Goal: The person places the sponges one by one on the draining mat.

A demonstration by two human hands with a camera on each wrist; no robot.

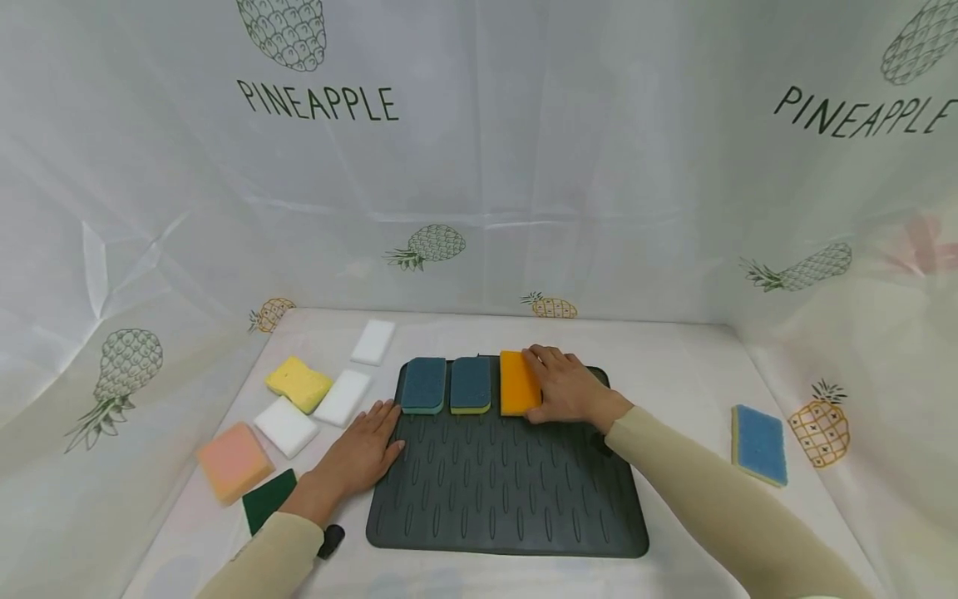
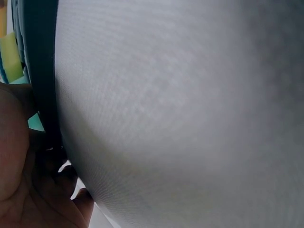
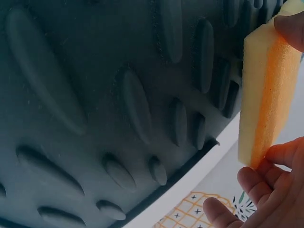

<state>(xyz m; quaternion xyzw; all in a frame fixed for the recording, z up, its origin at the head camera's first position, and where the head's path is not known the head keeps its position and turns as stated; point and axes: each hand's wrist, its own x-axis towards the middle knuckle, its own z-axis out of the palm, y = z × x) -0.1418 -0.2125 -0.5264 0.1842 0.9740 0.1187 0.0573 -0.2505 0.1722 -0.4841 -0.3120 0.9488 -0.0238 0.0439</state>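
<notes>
My right hand (image 1: pixel 565 387) grips an orange sponge (image 1: pixel 518 384) at the back edge of a dark ribbed mat (image 1: pixel 509 491). In the right wrist view the thumb is on one end of the sponge (image 3: pixel 270 95) and the fingers on the other, with its pale yellow layer facing the mat. Left of it, two dark blue scouring sponges (image 1: pixel 424 385) lie in a row along the same edge. My left hand (image 1: pixel 359 449) rests with straight fingers at the mat's left edge, its fingertips beside the leftmost blue sponge.
On the left lie a yellow sponge (image 1: pixel 298 383), a pink and orange sponge (image 1: pixel 235 462), a dark green pad (image 1: pixel 268 499) and several white sponges (image 1: pixel 287 427). A blue sponge (image 1: pixel 759 443) lies far right. A pineapple-print sheet (image 1: pixel 524 166) hangs behind.
</notes>
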